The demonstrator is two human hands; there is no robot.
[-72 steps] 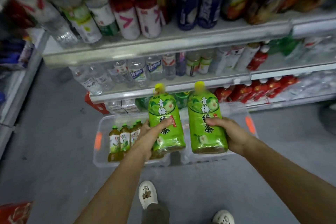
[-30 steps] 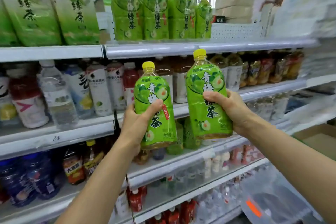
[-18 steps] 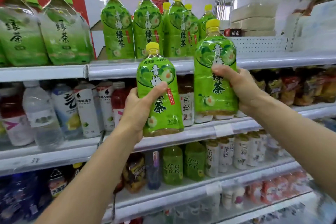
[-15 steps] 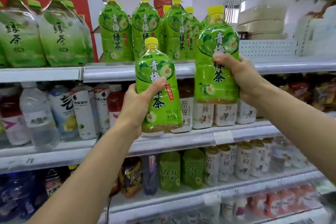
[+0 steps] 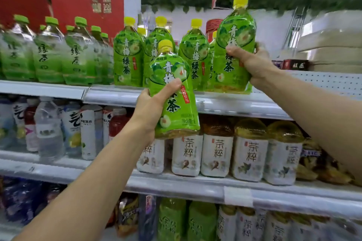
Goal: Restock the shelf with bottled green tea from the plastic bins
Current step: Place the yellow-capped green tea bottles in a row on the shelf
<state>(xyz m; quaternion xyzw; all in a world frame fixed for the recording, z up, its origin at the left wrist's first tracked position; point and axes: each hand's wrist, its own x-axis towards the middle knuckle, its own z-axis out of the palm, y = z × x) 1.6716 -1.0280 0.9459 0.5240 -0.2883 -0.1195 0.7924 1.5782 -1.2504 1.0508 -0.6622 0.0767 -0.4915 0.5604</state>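
Right hand (image 5: pixel 252 64) wrapped around a green tea bottle (image 5: pixel 233 51), base at the front edge of the top shelf (image 5: pixel 225 101), right end of the row of matching yellow-capped bottles (image 5: pixel 128 55). Cannot tell if the base touches the shelf. Left hand (image 5: pixel 154 105) gripping a second green tea bottle (image 5: pixel 172 92), upright, off the shelf, in front of that edge. White-labelled bottles (image 5: pixel 216 150) on the shelf below.

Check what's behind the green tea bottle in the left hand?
Behind the bottle gripped by the left hand: yellow-capped green tea bottles standing on the top shelf, and white-labelled tea bottles one shelf below. It covers part of both rows.
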